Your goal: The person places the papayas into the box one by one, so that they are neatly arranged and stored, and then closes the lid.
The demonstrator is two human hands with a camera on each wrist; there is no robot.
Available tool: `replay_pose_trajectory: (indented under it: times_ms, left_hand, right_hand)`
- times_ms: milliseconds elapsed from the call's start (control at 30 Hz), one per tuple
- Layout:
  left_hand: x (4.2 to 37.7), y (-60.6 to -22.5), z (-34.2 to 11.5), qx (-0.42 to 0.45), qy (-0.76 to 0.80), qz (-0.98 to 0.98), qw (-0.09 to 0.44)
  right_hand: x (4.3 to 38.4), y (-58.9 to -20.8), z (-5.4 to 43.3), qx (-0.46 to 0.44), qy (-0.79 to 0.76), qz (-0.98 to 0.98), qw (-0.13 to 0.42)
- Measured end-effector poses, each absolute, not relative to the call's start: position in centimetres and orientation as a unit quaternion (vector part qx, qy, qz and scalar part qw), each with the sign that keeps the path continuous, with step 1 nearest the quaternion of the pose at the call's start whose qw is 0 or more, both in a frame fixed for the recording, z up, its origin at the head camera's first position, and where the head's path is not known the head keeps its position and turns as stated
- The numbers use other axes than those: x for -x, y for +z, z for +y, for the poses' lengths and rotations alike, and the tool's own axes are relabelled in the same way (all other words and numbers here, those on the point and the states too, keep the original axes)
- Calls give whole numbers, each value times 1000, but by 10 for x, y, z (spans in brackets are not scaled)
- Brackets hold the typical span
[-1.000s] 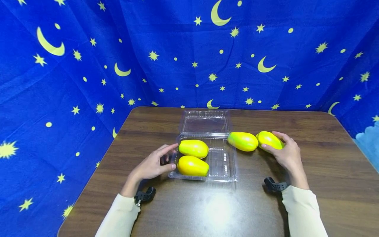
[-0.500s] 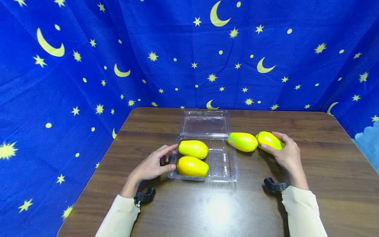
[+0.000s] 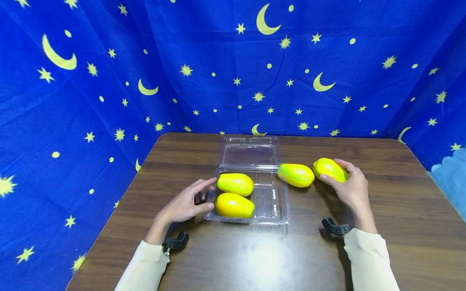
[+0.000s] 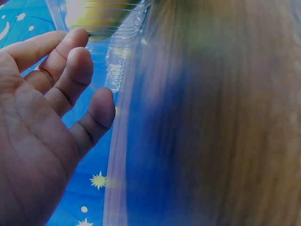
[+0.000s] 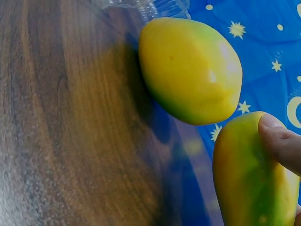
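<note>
My right hand (image 3: pixel 352 188) grips a yellow-green papaya (image 3: pixel 329 169), thumb on the near side and fingers behind. The right wrist view shows the thumb pressed on this papaya (image 5: pixel 254 174). Just left of it another papaya (image 3: pixel 296 175) lies by the right edge of a clear plastic clamshell box (image 3: pixel 269 202). Two more papayas, one farther (image 3: pixel 236 184) and one nearer (image 3: pixel 234 205), lie in the box's left half. My left hand (image 3: pixel 185 202) is at the box's left side, fingers and thumb spread; whether it touches the rim I cannot tell.
The box's lid (image 3: pixel 249 152) lies folded back toward the table's far edge. A brown wooden table (image 3: pixel 218 262) bears everything. Blue cloth (image 3: pixel 204 48) with moons and stars hangs behind and at the sides.
The papaya in my right hand has risen slightly and parted a little from the one beside it. The left hand stays at the box. The head view has shifted slightly.
</note>
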State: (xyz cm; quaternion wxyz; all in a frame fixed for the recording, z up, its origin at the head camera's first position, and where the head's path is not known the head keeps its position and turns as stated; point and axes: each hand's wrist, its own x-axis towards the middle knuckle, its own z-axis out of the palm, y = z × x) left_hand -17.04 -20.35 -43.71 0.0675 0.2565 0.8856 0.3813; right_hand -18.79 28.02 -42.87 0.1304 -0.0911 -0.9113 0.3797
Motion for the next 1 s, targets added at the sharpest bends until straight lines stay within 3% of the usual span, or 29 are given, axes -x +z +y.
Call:
replay_pose_trajectory:
  times_ms: [1000]
  left_hand:
    - [171, -439, -204, -266, 383, 883, 59]
  right_hand:
    - [191, -405, 243, 49, 395, -897, 195]
